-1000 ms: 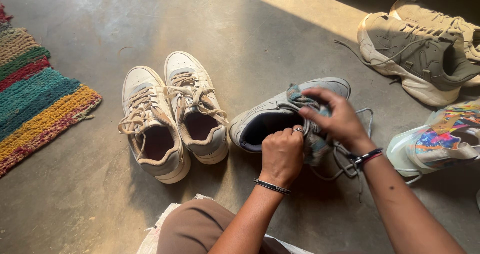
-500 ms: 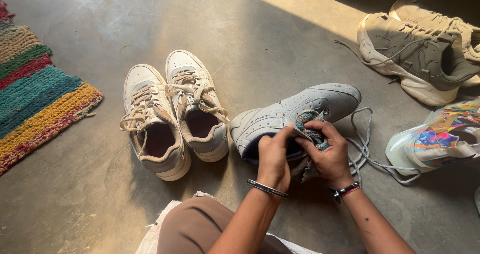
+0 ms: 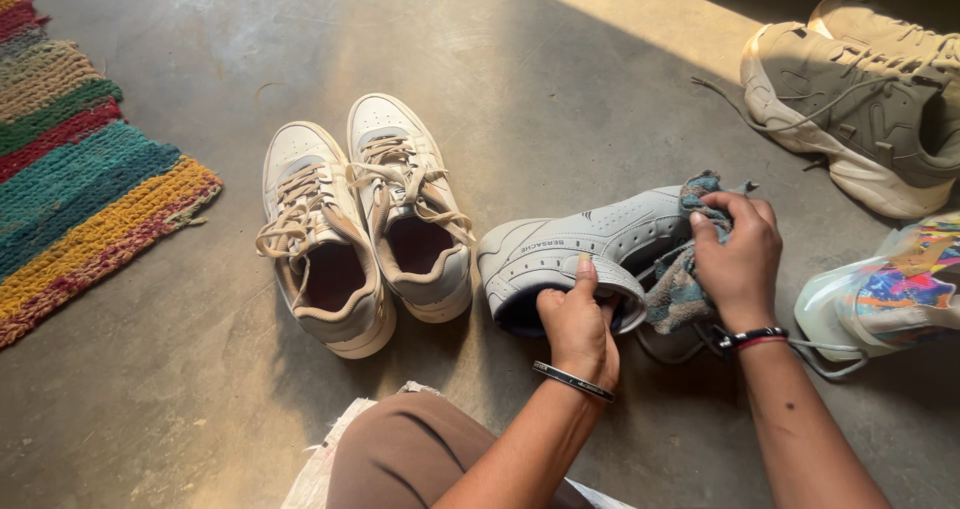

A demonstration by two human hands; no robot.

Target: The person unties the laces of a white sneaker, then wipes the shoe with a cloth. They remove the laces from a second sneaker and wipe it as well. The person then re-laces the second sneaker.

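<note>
Several shoes lie about the concrete floor (image 3: 560, 79), and reading from nine o'clock across, a striped woven rug (image 3: 80, 169) in green, red, teal and yellow comes first, at the frame's edge. Next, toward ten o'clock of centre, a pair of cream sneakers (image 3: 365, 234) stands side by side, touching, laces loose, toes pointing to twelve. Just right of centre sits the grey sneaker (image 3: 590, 244), tipped onto its side with the toe toward two o'clock. The left hand (image 3: 578, 324) is clenched on its heel collar, thumb hooked over the rim, steadying it. The right hand (image 3: 738, 259), at three o'clock of the shoe, is closed on a bunched blue-grey cloth (image 3: 680, 284) pressed against the upper, near the tongue. A loose grey lace (image 3: 830, 359) trails out under the right wrist. Farther on, at four o'clock, a shoe with bright multicoloured print (image 3: 890, 294) lies in clear plastic, and at one o'clock a pair of chunky beige trainers (image 3: 860, 99) rests in the sunlit strip. As a judgement, the risk lies in the one-point hold at the heel: a hard push of the cloth could twist the shoe out of the left hand, and the trailing lace could snag beneath the right wrist and drag.
</note>
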